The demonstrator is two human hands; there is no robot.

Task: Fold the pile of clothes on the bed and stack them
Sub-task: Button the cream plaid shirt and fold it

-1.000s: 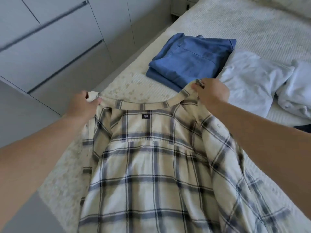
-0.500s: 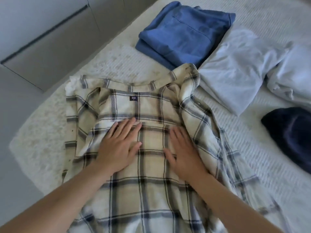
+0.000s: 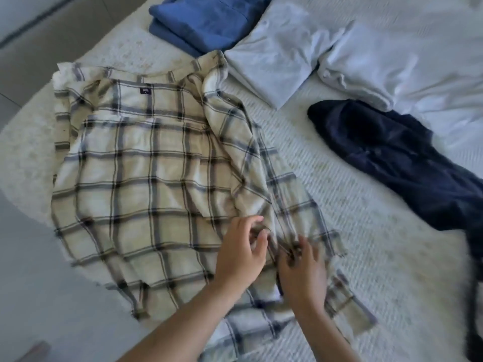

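Both hands moved off the plaid shirt's back down to its lower front edge; left hand and right hand pinch fabric there. Shirt lies on bed, just below folded blue garment.

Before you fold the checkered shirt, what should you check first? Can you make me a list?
1. Plaid shirt lies spread on the bed, collar at the far end: ok.
2. Right side of the shirt flat: not ok, it is bunched in a long ridge.
3. Left hand and right hand both have the lower front edge: ok, their fingers pinch the cloth there.
4. Buttons done up: cannot tell.
5. A stack ready to put it on: ok, the folded blue garment sits beyond the collar.
6. Dark navy garment clear of the shirt: ok, it lies apart to the right.
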